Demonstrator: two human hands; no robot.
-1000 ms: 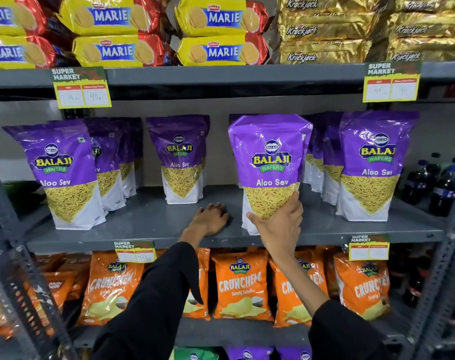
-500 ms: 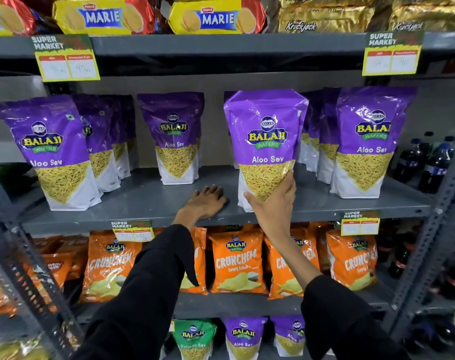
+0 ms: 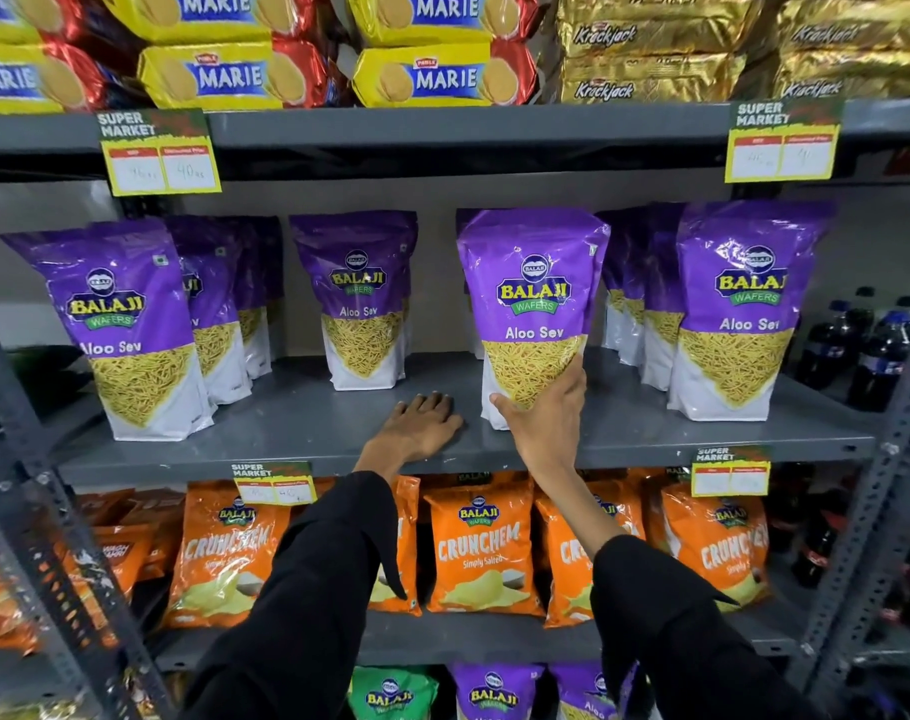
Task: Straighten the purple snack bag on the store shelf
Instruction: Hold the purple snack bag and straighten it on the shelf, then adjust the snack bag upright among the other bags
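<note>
A purple Balaji Aloo Sev snack bag (image 3: 533, 283) stands upright near the front of the grey middle shelf (image 3: 297, 423), right of centre. My right hand (image 3: 544, 428) grips its lower front, thumb on the left edge and fingers around the right side, hiding the bag's bottom. My left hand (image 3: 422, 426) lies flat, palm down, on the bare shelf just left of the bag, apart from it, holding nothing.
More purple Aloo Sev bags stand along the shelf: at the far left (image 3: 125, 330), further back at centre (image 3: 362, 298), and at the right (image 3: 738, 309). Dark drink bottles (image 3: 868, 350) stand at the far right. Orange Crunchem bags (image 3: 481, 543) fill the shelf below; Marie biscuit packs (image 3: 422, 75) sit above.
Both hands stay where they were, right hand on the bag's lower front, left flat on the shelf. The bag stands slightly straighter. Only the camera view has shifted.
</note>
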